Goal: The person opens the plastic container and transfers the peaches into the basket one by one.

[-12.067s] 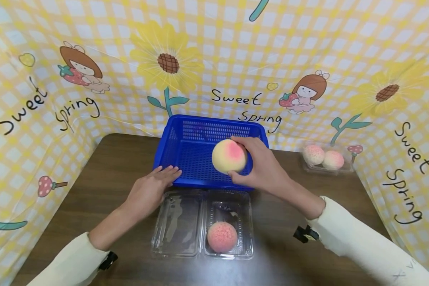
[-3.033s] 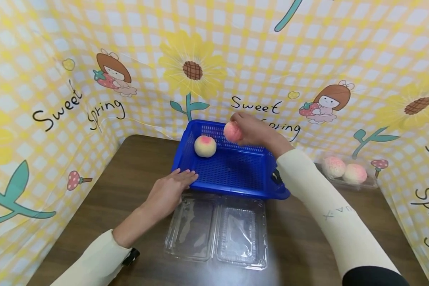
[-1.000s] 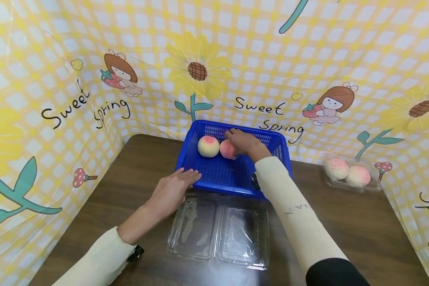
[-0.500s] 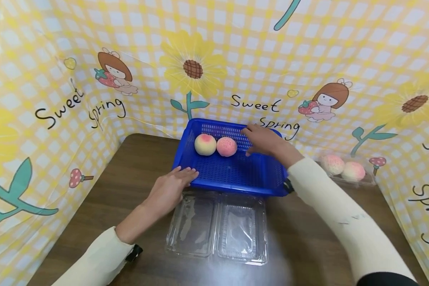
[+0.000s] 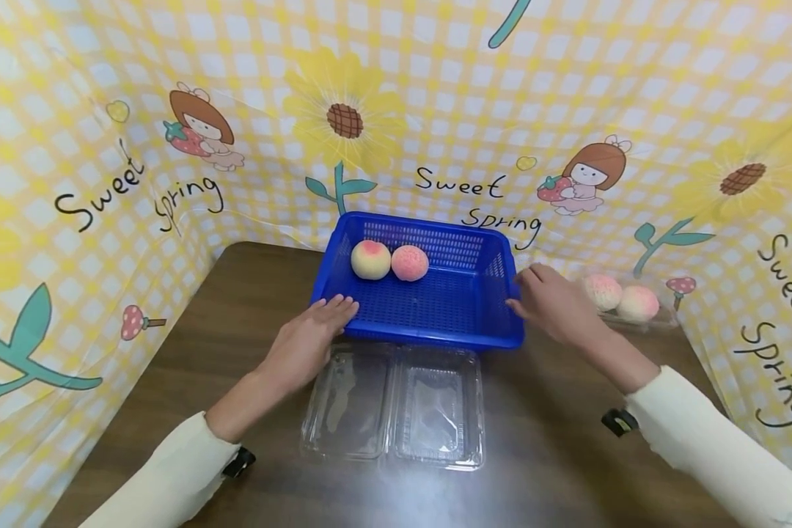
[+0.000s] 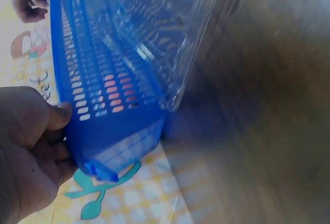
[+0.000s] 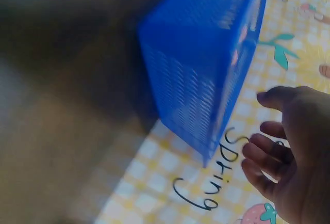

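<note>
Blue basket (image 5: pixel 435 338): near the middle of the head frame, upright on the table, its mesh walls open at the top.
Cream peach (image 5: pixel 371 261): in the basket, toward its upper left corner, a red-pink patch on top.
Pink peach (image 5: pixel 410 262): in the basket too, immediately right of the cream one, the pair looking as if they touch.
Left hand (image 5: pixel 303 343): at the basket's lower left corner in the head frame, gripping the rim; in the left wrist view the thumb lies against the outer wall and the other fingers bend round the edge.
Right hand (image 5: pixel 557 304): right of the basket in the head frame; the right wrist view shows it holding nothing, fingers loosely bent and apart, with a gap to the wall.
Clear container (image 5: pixel 429 411): lower middle of the head frame, unfolded flat below the basket; whether the two touch I cannot tell.
Second container (image 5: pixel 660 317): right side of the head frame, partly behind the right hand, with two pale pink peaches (image 5: pixel 639 303) in it.
Table (image 5: pixel 554 440): dark brown wood, glossy at bottom centre.
Cloth (image 5: pixel 435 95): yellow check with sunflowers and "Sweet Spring" lettering, filling the upper frame.
Sleeves (image 5: pixel 719 447): cream, reaching in from both lower corners.
</note>
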`<move>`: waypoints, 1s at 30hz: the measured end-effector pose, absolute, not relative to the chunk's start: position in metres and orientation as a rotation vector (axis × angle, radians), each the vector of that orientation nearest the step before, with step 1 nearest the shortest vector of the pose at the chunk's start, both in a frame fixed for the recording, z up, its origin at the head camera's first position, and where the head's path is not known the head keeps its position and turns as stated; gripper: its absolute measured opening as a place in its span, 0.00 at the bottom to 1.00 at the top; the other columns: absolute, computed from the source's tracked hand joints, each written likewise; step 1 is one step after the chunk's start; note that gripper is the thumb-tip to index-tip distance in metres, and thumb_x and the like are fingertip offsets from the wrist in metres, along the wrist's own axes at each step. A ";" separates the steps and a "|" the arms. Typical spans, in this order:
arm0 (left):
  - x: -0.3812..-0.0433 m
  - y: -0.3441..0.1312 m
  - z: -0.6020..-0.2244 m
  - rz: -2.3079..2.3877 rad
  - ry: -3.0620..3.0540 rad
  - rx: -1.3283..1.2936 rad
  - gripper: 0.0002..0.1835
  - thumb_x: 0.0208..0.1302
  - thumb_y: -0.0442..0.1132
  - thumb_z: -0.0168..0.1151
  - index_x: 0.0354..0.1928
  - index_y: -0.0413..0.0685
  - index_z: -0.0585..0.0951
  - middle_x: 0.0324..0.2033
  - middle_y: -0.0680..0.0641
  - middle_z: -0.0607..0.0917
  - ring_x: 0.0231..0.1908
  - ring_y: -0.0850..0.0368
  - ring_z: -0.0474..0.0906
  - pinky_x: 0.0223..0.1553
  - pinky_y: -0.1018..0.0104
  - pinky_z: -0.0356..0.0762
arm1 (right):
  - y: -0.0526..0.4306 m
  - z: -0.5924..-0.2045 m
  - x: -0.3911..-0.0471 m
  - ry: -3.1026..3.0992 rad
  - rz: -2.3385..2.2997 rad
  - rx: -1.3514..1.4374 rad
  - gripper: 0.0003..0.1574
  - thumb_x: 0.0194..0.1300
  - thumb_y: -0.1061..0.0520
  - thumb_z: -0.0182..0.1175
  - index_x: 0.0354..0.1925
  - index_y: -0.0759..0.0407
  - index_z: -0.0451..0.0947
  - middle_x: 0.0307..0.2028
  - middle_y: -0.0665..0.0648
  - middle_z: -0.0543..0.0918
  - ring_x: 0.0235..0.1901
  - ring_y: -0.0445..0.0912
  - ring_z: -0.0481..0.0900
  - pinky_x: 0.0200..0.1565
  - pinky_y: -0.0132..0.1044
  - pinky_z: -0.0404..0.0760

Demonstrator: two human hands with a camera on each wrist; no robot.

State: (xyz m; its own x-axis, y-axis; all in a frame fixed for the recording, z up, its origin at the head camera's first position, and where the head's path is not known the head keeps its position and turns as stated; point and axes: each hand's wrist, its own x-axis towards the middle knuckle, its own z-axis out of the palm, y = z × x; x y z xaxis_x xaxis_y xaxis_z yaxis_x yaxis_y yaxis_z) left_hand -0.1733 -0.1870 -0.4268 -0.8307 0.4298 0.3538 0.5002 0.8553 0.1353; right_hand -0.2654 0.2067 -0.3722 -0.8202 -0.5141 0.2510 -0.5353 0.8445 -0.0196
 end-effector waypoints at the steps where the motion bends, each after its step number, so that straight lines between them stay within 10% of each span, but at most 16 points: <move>1: -0.171 -0.186 -0.427 -0.328 -2.707 -0.705 0.30 0.59 0.23 0.59 0.65 0.42 0.72 0.65 0.42 0.73 0.67 0.48 0.66 0.69 0.51 0.63 | 0.209 -0.375 -0.257 -2.788 0.163 0.780 0.23 0.60 0.46 0.65 0.44 0.61 0.75 0.37 0.58 0.78 0.36 0.50 0.78 0.36 0.45 0.83; 12: -0.120 -0.170 -0.429 -0.484 -2.568 -0.597 0.14 0.59 0.30 0.59 0.47 0.44 0.82 0.37 0.48 0.82 0.38 0.52 0.77 0.35 0.62 0.76 | 0.214 -0.403 -0.168 -2.893 0.610 0.752 0.06 0.64 0.54 0.60 0.30 0.48 0.74 0.16 0.40 0.71 0.15 0.33 0.64 0.15 0.27 0.66; 30: -0.093 -0.179 -0.461 -0.609 -3.157 -0.114 0.24 0.58 0.34 0.65 0.48 0.22 0.70 0.39 0.31 0.75 0.40 0.38 0.77 0.47 0.45 0.79 | 0.179 -0.460 -0.119 -2.802 2.249 -0.066 0.25 0.65 0.57 0.58 0.52 0.72 0.61 0.41 0.61 0.75 0.37 0.46 0.77 0.42 0.41 0.85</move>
State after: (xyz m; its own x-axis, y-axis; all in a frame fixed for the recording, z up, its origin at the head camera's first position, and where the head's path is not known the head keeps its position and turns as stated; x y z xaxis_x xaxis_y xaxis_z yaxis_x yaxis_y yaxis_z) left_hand -0.0933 -0.1794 -0.4612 -0.9946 0.0836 -0.0612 0.0549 0.9261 0.3734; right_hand -0.1186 0.1787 -0.4596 -0.8988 -0.2461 -0.3628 0.3009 0.2555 -0.9188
